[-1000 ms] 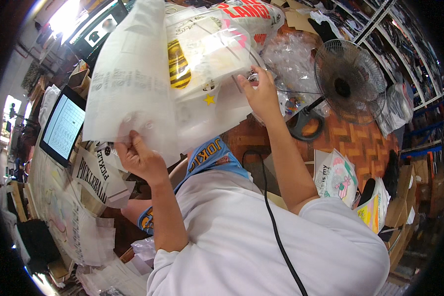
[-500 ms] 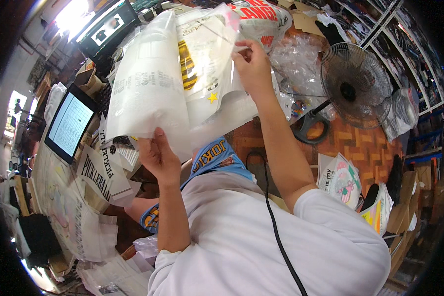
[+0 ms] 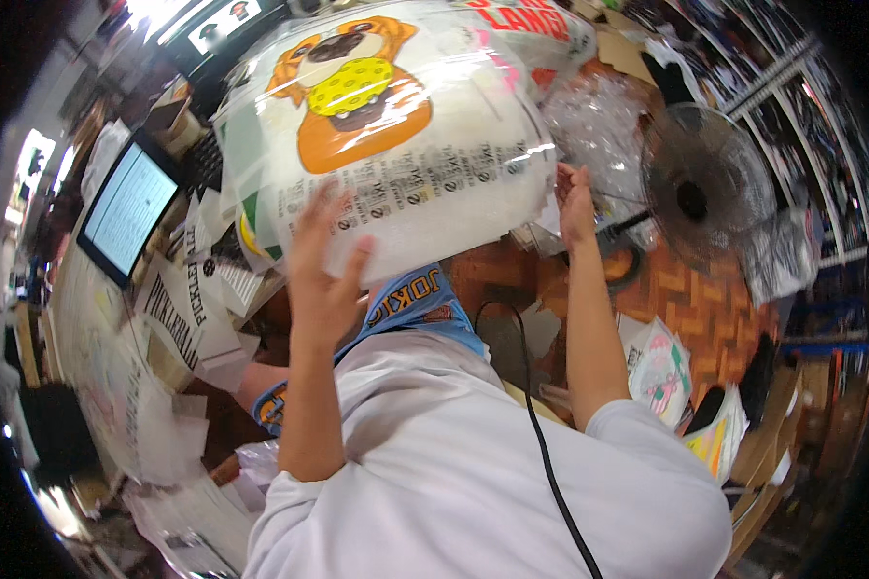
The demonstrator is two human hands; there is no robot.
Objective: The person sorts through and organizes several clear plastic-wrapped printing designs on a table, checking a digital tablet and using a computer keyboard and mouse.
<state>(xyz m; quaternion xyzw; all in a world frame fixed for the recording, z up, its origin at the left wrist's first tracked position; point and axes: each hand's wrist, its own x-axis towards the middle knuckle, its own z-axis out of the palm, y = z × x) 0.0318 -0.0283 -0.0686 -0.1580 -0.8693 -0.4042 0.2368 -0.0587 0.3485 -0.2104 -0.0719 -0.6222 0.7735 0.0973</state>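
A large clear printed film sheet (image 3: 434, 207) bulges over a stack of films in front of me. It bears an orange-and-white dog with a yellow ball in its mouth and rows of small dark print along the near side. My left hand (image 3: 323, 256) is open at its near left part, fingers spread and somewhat blurred. At the right edge of the sheet, my right hand (image 3: 575, 205) has its fingers curled against the rim. The layers beneath the sheet are mostly hidden.
A monitor (image 3: 227, 34) stands behind at left, with a tablet-like screen (image 3: 130, 207) nearer. Printed sheets (image 3: 179, 314) lie at left. To the right are a standing fan (image 3: 690, 198), crumpled clear plastic (image 3: 599, 125) and shelving (image 3: 792, 77). A black cable (image 3: 541, 434) crosses my shirt.
The sheet, earlier curled back over a yellow-and-black striped print, has been spread out with its dog picture showing. My right hand has moved right and nearer; my left hand's fingers have spread.
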